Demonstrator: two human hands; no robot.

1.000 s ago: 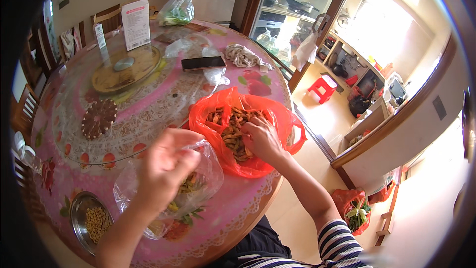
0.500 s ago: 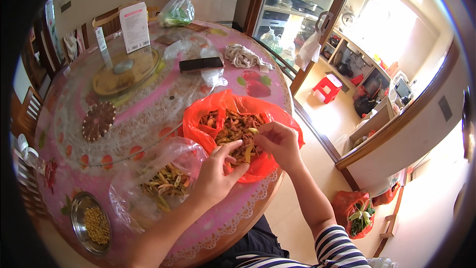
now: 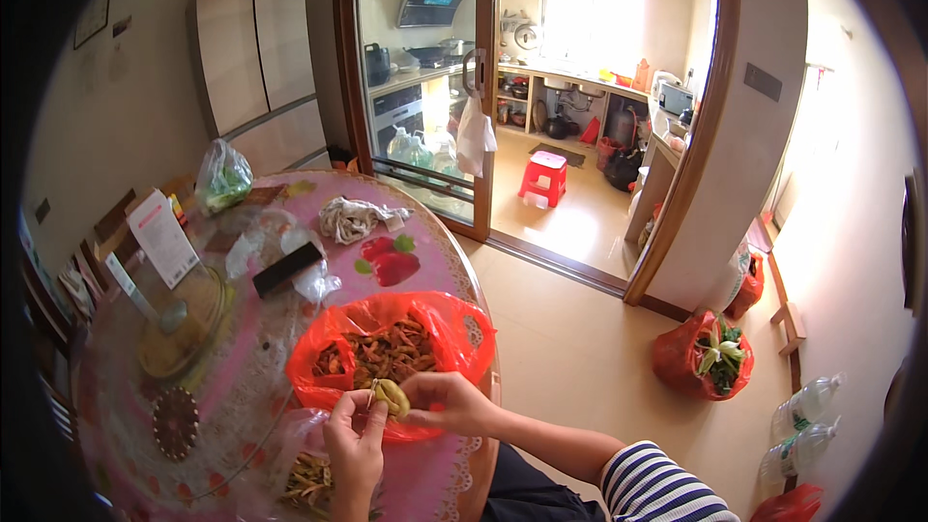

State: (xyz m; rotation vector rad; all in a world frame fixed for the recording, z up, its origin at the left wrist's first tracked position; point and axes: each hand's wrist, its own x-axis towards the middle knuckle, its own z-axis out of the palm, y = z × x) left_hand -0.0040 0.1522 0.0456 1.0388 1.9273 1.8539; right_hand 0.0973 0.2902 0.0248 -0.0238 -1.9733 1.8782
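Left hand (image 3: 354,445): thumb and finger pinched on one yellow-green pod (image 3: 391,396). Right hand (image 3: 449,403): fingers curled at the pod's right side; firmness of hold, cannot tell. Pod: lower centre of frame, long axis slanting upper left to lower right; probably light, pliant, easily split, best held by its ends. Just beyond: red bag (image 3: 466,331), browner pods (image 3: 394,353) inside.

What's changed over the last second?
Right hand came out of the red bag; left hand moved right from over the clear bag. They now meet at the red bag's near edge, a pod between their fingertips. The view swung up and right, losing the metal bowl. Unmoved on the table: both bags, phone, cloth.
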